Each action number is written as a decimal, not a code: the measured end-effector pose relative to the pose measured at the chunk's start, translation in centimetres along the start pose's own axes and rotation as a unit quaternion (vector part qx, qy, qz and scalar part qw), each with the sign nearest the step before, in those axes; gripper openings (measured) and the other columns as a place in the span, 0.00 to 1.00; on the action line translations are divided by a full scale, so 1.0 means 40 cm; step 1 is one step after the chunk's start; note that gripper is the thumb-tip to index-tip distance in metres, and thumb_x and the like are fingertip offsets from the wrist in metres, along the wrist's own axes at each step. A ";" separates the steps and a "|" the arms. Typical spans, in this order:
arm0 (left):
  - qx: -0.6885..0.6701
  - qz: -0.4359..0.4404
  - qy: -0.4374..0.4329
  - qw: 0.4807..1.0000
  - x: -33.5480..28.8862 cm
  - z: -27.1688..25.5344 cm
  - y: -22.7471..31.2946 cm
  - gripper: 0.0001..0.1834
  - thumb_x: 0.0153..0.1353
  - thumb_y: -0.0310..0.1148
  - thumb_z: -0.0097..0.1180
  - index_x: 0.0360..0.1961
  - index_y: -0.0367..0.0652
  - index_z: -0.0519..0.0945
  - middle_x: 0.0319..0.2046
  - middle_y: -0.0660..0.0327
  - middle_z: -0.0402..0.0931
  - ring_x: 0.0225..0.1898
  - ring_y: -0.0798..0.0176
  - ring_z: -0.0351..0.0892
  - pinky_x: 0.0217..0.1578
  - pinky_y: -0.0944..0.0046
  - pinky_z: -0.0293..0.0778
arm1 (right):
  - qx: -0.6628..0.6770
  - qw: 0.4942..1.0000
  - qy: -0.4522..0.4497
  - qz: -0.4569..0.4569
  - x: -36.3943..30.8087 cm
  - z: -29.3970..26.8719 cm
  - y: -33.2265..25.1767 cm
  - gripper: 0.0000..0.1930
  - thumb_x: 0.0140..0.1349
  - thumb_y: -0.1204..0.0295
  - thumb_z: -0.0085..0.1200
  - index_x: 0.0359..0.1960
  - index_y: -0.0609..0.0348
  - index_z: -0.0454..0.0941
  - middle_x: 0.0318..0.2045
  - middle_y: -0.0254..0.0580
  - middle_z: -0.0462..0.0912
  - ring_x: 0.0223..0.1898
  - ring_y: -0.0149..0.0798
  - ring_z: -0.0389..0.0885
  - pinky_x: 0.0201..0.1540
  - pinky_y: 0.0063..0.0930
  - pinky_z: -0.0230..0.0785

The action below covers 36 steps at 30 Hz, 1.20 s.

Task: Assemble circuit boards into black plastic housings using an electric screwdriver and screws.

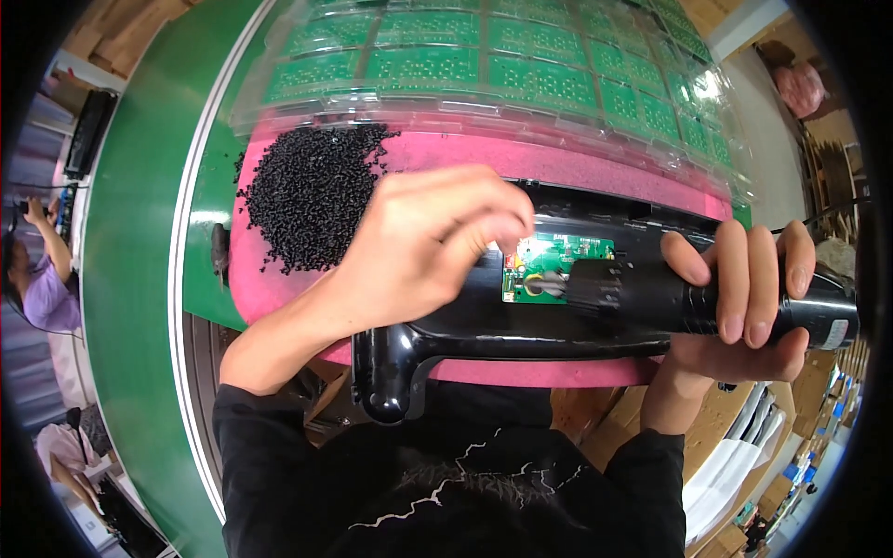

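My right hand (pixel 744 298) is wrapped round a black power screwdriver (pixel 633 288), held nearly level with its tip to the left. The tip is blurred over a small green circuit board (pixel 567 256) set in a long black plastic housing (pixel 530 330). My left hand (pixel 433 242) is above the board's left end, thumb and fingers pinched together. Whatever they pinch is hidden. Behind my left hand lies a heap of tiny black screws (pixel 307 195) on a pink mat (pixel 586 158).
Clear plastic trays (pixel 521 107) filled with green circuit boards span the far side. A green table (pixel 149 232) stretches left. A small dark tool (pixel 219 251) lies beside the mat. Cardboard boxes (pixel 744 437) stand at lower right. Another person (pixel 51 288) works at far left.
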<state>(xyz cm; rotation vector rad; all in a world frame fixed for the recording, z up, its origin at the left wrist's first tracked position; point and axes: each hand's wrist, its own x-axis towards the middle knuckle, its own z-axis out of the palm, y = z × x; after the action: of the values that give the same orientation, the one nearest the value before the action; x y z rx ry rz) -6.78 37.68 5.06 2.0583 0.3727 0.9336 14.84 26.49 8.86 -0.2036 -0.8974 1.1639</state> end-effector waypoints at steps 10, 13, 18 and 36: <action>0.041 -0.024 -0.061 0.997 -0.010 0.007 -0.005 0.07 0.51 0.24 0.68 0.31 0.35 0.83 0.27 0.57 0.83 0.29 0.60 0.84 0.30 0.66 0.78 | -0.042 0.994 0.044 -0.089 0.004 0.006 -0.012 0.16 0.52 0.72 0.65 0.36 0.47 0.68 0.20 0.19 0.73 0.27 0.21 0.70 0.46 0.25 0.55; 0.043 -0.004 -0.062 0.997 -0.007 0.008 -0.007 0.07 0.50 0.23 0.68 0.31 0.37 0.84 0.27 0.58 0.83 0.29 0.60 0.84 0.31 0.65 0.78 | -0.043 0.995 0.040 -0.075 -0.005 0.004 -0.017 0.16 0.52 0.71 0.65 0.36 0.47 0.68 0.20 0.18 0.73 0.27 0.20 0.70 0.46 0.26 0.54; 0.047 0.030 -0.061 0.997 -0.007 0.014 -0.013 0.07 0.50 0.24 0.69 0.31 0.38 0.84 0.27 0.59 0.83 0.28 0.60 0.84 0.31 0.65 0.78 | -0.050 0.996 0.022 -0.064 -0.013 0.002 -0.011 0.17 0.52 0.70 0.66 0.37 0.46 0.68 0.20 0.17 0.73 0.26 0.20 0.70 0.47 0.27 0.54; 0.126 0.069 -0.162 0.976 0.000 0.010 -0.012 0.10 0.49 0.27 0.67 0.31 0.38 0.78 0.26 0.58 0.77 0.28 0.55 0.79 0.27 0.61 0.74 | -0.034 0.994 0.016 -0.102 -0.010 0.016 0.039 0.18 0.49 0.70 0.66 0.37 0.46 0.67 0.19 0.20 0.74 0.25 0.22 0.72 0.45 0.27 0.56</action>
<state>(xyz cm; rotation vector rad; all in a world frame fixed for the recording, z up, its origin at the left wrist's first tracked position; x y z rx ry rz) -6.45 37.74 4.51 2.4488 0.1803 0.6363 13.25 26.60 8.18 -0.1814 -0.9082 0.9387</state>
